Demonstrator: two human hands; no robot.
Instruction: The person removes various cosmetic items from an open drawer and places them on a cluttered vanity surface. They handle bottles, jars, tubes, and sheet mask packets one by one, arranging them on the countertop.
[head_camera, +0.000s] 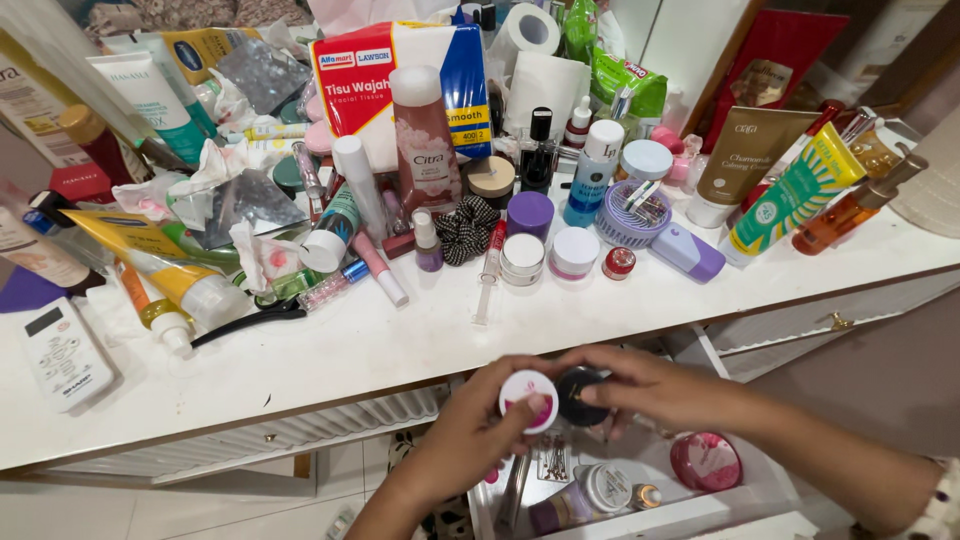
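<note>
Your left hand (470, 430) grips a small white round lid (528, 400) — just beside it, your right hand (650, 390) grips a black round jar (580, 395), both above the open drawer (640, 500), below the cluttered white bench (400, 340).

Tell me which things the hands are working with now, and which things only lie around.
In hand:
- left hand: small round white jar
- right hand: black lid

Lying about:
- pink round tin in the open drawer
- purple jar, remote control, tissue pack on the white table
</note>
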